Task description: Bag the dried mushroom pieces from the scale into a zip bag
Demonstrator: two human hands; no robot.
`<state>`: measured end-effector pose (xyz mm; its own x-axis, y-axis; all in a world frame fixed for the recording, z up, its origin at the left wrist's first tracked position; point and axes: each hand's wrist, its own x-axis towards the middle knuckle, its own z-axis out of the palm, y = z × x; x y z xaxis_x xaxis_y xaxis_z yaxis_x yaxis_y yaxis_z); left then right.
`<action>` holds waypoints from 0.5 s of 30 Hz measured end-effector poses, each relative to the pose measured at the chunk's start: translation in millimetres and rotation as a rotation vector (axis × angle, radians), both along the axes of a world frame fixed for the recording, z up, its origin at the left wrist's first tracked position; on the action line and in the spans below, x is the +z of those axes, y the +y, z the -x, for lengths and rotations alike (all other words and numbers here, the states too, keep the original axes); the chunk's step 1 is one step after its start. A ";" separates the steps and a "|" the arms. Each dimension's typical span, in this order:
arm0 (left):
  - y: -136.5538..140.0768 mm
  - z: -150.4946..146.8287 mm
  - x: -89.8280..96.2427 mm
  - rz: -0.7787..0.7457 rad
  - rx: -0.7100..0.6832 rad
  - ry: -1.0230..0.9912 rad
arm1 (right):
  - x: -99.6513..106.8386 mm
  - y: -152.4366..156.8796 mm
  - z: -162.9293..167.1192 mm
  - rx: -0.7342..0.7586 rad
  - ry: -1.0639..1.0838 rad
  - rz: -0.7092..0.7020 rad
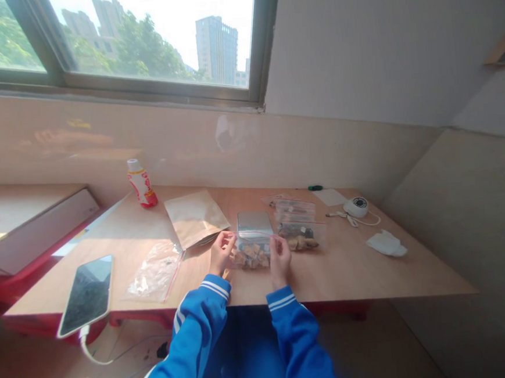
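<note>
forearms, blue-sleeved (203, 315), reach forward. left hand (223, 252) and right hand (280, 256) pinch opposite upper corners of a clear plastic bag (253, 239).

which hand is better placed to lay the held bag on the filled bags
Probably the right hand: it pinches the held bag beside the filled bags; the left hand grips the far side.

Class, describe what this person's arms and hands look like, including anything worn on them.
Both arms wear long, bright blue sleeves: the left sleeve and the right sleeve. White stripes ring each cuff, and more white trim runs along the outer side of the left sleeve. The left hand and right hand are bare, without gloves.
</note>
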<state>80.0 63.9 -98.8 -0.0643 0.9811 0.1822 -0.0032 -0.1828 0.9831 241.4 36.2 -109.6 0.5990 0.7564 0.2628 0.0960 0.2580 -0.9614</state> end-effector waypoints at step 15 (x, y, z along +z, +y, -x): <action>-0.7 -0.1 4.7 0.011 0.076 0.016 | -4.5 2.0 -1.3 -0.045 -0.040 0.026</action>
